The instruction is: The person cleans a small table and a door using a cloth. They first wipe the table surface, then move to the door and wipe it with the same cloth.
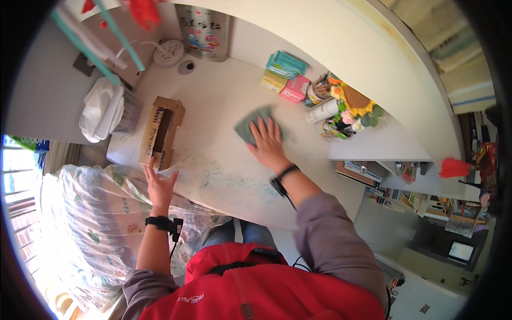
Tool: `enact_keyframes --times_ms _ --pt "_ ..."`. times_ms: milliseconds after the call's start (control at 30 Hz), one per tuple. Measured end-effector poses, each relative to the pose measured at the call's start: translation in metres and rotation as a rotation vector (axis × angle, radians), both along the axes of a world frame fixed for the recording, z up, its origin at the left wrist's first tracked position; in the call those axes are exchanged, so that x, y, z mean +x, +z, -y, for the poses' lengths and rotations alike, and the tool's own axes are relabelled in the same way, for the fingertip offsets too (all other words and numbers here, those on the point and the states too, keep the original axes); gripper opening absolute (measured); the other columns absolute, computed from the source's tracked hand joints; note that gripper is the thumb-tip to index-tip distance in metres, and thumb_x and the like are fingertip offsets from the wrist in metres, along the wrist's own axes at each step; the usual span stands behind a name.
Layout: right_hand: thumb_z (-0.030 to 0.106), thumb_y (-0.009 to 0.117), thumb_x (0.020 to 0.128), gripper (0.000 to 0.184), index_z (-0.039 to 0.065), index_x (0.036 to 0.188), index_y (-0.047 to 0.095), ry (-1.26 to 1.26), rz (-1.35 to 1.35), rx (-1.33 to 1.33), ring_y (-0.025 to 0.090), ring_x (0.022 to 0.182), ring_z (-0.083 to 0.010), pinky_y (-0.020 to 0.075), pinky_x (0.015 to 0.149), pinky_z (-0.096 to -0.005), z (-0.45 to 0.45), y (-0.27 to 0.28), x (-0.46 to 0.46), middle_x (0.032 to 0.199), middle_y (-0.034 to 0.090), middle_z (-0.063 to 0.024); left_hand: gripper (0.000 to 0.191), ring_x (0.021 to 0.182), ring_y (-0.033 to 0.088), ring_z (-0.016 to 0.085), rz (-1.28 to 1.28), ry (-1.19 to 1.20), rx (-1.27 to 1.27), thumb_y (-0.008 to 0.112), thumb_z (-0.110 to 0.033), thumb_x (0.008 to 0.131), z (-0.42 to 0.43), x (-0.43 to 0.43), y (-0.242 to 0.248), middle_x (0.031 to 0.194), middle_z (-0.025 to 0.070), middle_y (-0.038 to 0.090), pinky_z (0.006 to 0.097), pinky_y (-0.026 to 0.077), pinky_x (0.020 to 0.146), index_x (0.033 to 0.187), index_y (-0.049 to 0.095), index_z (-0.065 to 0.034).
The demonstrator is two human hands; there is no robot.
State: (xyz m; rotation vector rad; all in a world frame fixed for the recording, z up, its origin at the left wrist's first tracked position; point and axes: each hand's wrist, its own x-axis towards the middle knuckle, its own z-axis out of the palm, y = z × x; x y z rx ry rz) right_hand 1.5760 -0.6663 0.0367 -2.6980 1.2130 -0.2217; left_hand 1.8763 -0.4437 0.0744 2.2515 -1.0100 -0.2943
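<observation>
My right hand point(266, 142) lies with spread fingers on a grey-green cloth point(250, 124), holding it flat against the white desktop point(208, 104). The cloth's edges are slightly blurred. To the left, my left hand point(160, 184) has its fingers apart and holds nothing. Its fingertips are at the near end of a brown cardboard box point(149, 134), and I cannot tell whether they touch it. A long opening shows in the box's upper side. Bluish-green scribble marks point(208, 176) cover the desktop between my hands and towards its front edge.
At the back stand teal packets point(286, 64), a pink box point(295, 88), a yellow box point(274, 81), pen holders and a crocheted sunflower point(356, 100). A plastic bin point(126, 112) and power strip point(169, 53) are at left. Plastic-wrapped bedding point(100, 216) adjoins the desk's front.
</observation>
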Motion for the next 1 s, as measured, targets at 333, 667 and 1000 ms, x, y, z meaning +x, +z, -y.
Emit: enact_keyframes --times_ms 333,667,1000 --pt "0.038 0.056 0.091 0.064 0.013 0.145 0.035 -0.200 0.054 -0.038 0.023 0.140 -0.0381 0.0161 0.114 -0.0514 -0.013 -0.003 -0.090 0.152 0.030 -0.0150 0.093 0.122 0.047 0.039 0.026 -0.007 0.144 0.081 -0.025 0.071 0.005 -0.013 0.000 0.143 0.0171 0.040 0.0456 0.047 0.094 0.145 0.026 -0.0165" --pt "0.036 0.064 0.081 0.071 0.004 0.140 0.040 -0.508 -0.086 -0.005 0.039 0.124 -0.0400 0.0330 0.101 -0.0512 -0.096 0.020 -0.175 0.144 0.038 -0.0214 0.096 0.128 0.042 0.039 0.106 -0.039 0.174 0.080 -0.026 0.071 0.005 -0.015 -0.001 0.147 0.0157 0.036 0.0476 0.045 0.097 0.147 0.022 -0.0182" --pt "0.032 0.064 0.081 0.065 0.000 0.133 0.043 -0.614 -0.118 -0.095 0.045 0.117 -0.0348 0.0426 0.091 -0.0460 -0.025 0.012 -0.160 0.139 0.042 -0.0231 0.093 0.127 0.043 0.040 0.126 -0.062 0.145 0.080 -0.026 0.072 0.001 -0.008 -0.006 0.146 0.0175 0.037 0.0473 0.044 0.098 0.146 0.023 -0.0184"
